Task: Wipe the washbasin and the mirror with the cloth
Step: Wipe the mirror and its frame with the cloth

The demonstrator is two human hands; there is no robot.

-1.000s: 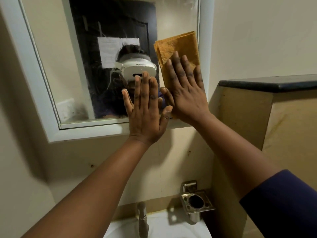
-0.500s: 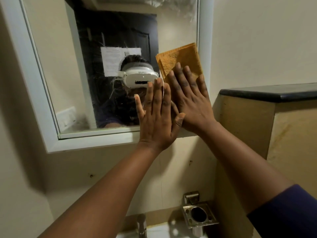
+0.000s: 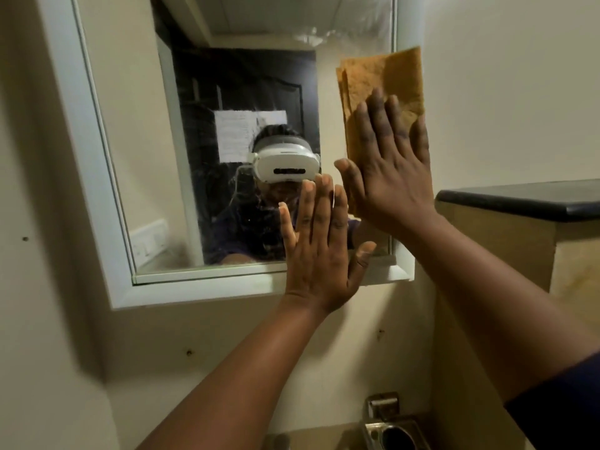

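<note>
White-framed rectangular wall mirror [image 3: 227, 92], glass smeared. Right hand [image 3: 389, 177], fingers straight, presses the folded orange-brown cloth [image 3: 383, 82] flat against the mirror's right edge; cloth protrudes above the fingertips. Left hand [image 3: 319, 251], fingers straight, lies beside it, apparently touching the glass.

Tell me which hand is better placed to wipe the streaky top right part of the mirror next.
The right hand. Its straight fingers already press the folded orange cloth flat against the white-framed mirror just below those streaks. The left hand is bare, flat near the bottom edge.
</note>
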